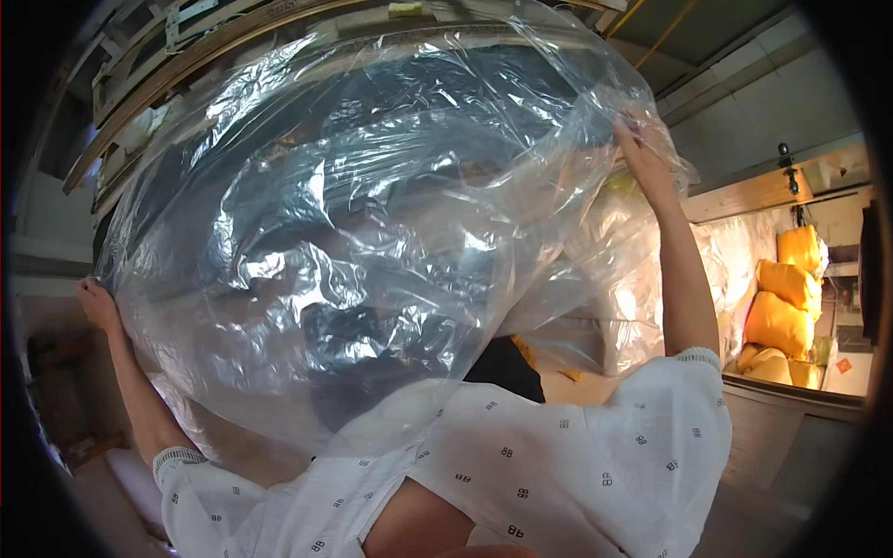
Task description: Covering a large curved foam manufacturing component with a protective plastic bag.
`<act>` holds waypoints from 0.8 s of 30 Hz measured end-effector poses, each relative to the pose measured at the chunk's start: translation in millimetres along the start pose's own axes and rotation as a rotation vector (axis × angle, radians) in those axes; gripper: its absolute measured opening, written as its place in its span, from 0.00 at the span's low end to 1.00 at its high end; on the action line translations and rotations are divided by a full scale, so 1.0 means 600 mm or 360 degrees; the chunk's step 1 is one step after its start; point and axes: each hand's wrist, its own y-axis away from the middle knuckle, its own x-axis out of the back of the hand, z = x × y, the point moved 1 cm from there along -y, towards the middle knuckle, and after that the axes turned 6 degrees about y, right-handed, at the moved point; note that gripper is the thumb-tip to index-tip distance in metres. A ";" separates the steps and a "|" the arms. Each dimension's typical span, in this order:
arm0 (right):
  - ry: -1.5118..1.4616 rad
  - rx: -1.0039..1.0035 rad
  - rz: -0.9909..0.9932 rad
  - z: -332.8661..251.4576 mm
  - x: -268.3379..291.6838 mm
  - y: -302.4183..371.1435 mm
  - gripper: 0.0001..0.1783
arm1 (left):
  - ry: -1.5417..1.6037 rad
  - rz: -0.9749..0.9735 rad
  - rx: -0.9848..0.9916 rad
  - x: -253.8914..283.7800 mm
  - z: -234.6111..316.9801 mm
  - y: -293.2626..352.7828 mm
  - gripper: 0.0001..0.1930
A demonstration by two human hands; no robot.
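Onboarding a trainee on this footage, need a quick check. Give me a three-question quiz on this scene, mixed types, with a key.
1. Multiple choice: which is higher in the head view?
A) the left grip
B) the right grip
C) both level

2. True or false: the yellow bundles are on the left side of the view.

3. Short answer: what is the left grip closed on?

Key:
1. B. It is up near the top right; the left one is lower, at the left side.
2. False. They are stacked at the right.
3. The edge of a large sheet of clear plastic film, which spreads across much of the view.
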 end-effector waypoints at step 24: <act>0.0020 0.0621 0.0435 -0.165 -0.086 -0.236 0.05 | 0.0302 0.0189 0.0035 0.008 0.047 0.009 0.20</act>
